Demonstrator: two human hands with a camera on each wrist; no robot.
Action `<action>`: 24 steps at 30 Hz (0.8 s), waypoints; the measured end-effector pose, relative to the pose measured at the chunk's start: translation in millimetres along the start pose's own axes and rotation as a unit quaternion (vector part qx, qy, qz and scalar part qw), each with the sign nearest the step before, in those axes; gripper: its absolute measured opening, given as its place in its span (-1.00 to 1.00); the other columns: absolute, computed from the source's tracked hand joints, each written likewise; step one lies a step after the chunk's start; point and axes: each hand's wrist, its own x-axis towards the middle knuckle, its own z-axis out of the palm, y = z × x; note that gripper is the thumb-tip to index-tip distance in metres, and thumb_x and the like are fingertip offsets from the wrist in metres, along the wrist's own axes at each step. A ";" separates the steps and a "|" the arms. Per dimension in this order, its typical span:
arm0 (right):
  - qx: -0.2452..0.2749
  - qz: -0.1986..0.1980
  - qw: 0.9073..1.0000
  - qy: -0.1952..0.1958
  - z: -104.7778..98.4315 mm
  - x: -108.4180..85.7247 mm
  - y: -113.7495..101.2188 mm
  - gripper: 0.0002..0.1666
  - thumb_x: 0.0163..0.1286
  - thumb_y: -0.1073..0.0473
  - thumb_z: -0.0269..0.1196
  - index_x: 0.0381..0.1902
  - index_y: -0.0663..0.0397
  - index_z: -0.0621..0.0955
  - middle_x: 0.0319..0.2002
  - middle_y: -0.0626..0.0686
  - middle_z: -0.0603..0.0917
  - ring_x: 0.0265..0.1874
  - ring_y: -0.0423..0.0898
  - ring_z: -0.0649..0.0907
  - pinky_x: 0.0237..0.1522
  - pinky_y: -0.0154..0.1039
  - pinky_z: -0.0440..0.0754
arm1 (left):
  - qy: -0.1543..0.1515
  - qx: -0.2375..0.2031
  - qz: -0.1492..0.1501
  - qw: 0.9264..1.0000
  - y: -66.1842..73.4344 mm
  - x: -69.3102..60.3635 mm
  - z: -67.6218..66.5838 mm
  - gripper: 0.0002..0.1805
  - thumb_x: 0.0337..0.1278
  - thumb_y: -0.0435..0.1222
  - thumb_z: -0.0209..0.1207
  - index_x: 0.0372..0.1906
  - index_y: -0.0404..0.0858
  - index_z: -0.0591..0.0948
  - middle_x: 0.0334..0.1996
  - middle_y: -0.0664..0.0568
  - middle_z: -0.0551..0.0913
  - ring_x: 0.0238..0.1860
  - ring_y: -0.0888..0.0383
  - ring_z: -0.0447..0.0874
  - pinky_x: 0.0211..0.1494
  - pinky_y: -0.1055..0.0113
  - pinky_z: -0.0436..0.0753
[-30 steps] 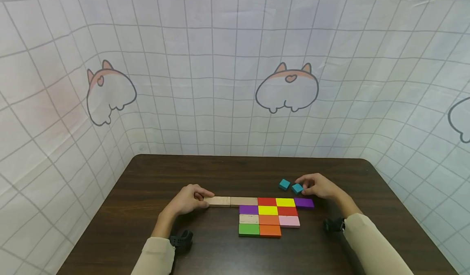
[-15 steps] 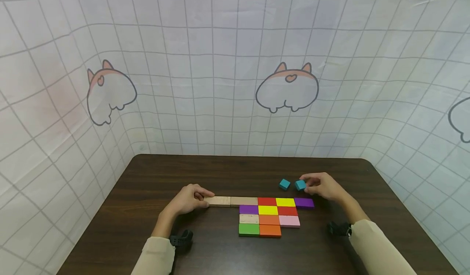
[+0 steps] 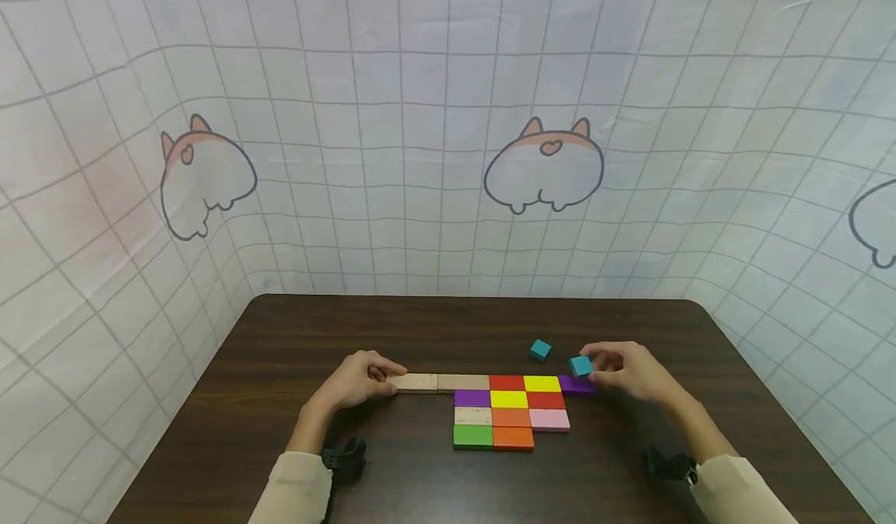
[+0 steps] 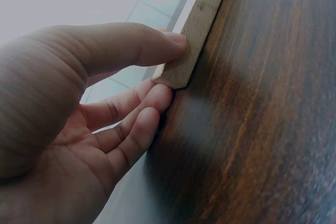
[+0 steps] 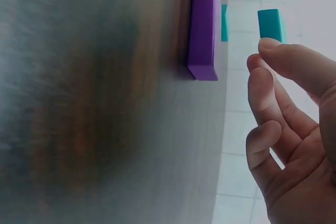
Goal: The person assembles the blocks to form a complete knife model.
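My right hand [image 3: 633,368] pinches a small teal block [image 3: 581,366] between thumb and fingers. It holds the block off the table, over the purple block [image 5: 203,30] at the row's right end. A second teal block [image 3: 540,350] lies behind the row. My left hand [image 3: 353,379] grips the left end of a plain wooden block [image 4: 195,35], thumb on its near side and other fingers around the end. Another plain block [image 3: 463,383], then red [image 3: 507,382], yellow [image 3: 542,384] and purple ones continue that row.
Shorter rows join the long row's near side, with a green block [image 3: 472,436], orange block [image 3: 513,438] and pink block [image 3: 549,420] among them. They lie on a dark wooden table [image 3: 392,477]. Behind it hangs a white grid-patterned curtain [image 3: 392,158].
My right hand has lifted one teal block off the table and carried it right and nearer, over the purple block. The left hand stays at the row's end.
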 end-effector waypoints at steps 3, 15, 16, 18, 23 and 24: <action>0.006 -0.006 1.000 -0.008 2.1 -8.5 -2.9 -0.58 0.30 0.20 0.45 0.11 0.09 0.68 -0.33 -0.02 0.71 -0.47 -0.21 0.60 -0.37 -0.33 0.63 | 0.000 -0.001 0.000 1.000 0.6 -0.4 -0.3 -0.71 0.15 -0.37 0.41 -0.02 -0.09 0.81 -0.21 0.00 0.60 -0.28 0.11 0.52 -0.22 0.23 0.56; 0.017 -0.002 0.999 -0.048 18.6 -24.8 -5.2 -0.60 0.28 0.15 0.47 0.06 0.11 0.69 -0.37 -0.07 0.68 -0.54 -0.25 0.58 -0.42 -0.33 0.64 | 0.000 -0.002 -0.003 1.000 1.7 -1.2 -0.8 -0.71 0.14 -0.38 0.41 -0.02 -0.11 0.81 -0.19 -0.01 0.62 -0.26 0.11 0.54 -0.20 0.23 0.58; 0.015 0.002 0.999 -0.050 19.9 -25.2 -5.7 -0.60 0.28 0.14 0.47 0.05 0.10 0.69 -0.37 -0.07 0.68 -0.52 -0.24 0.57 -0.41 -0.33 0.64 | 0.000 -0.003 -0.003 1.000 1.5 -1.2 -0.7 -0.71 0.14 -0.38 0.41 -0.02 -0.11 0.81 -0.19 -0.01 0.62 -0.25 0.11 0.54 -0.20 0.23 0.58; 0.012 0.008 0.999 -0.053 22.4 -26.0 -6.7 -0.61 0.28 0.14 0.47 0.05 0.09 0.69 -0.37 -0.07 0.66 -0.50 -0.23 0.56 -0.39 -0.34 0.63 | 0.000 -0.002 -0.003 1.000 0.8 -1.1 -0.6 -0.71 0.14 -0.37 0.42 -0.02 -0.11 0.81 -0.19 0.00 0.61 -0.25 0.11 0.53 -0.21 0.23 0.57; -0.001 0.012 0.999 -0.048 26.8 -26.4 -8.6 -0.63 0.26 0.16 0.48 0.01 0.07 0.69 -0.39 -0.09 0.64 -0.47 -0.24 0.54 -0.36 -0.37 0.59 | 0.002 0.001 -0.008 1.000 1.0 -0.5 -0.3 -0.71 0.14 -0.36 0.42 -0.02 -0.08 0.82 -0.20 0.01 0.61 -0.25 0.11 0.52 -0.21 0.23 0.56; -0.003 0.012 0.999 -0.047 27.3 -26.4 -8.8 -0.63 0.26 0.16 0.48 0.01 0.07 0.68 -0.39 -0.10 0.64 -0.47 -0.24 0.54 -0.36 -0.37 0.58 | 0.002 0.002 -0.009 1.000 1.4 -0.5 -0.2 -0.71 0.14 -0.36 0.42 -0.02 -0.08 0.82 -0.20 0.01 0.61 -0.25 0.12 0.52 -0.20 0.23 0.56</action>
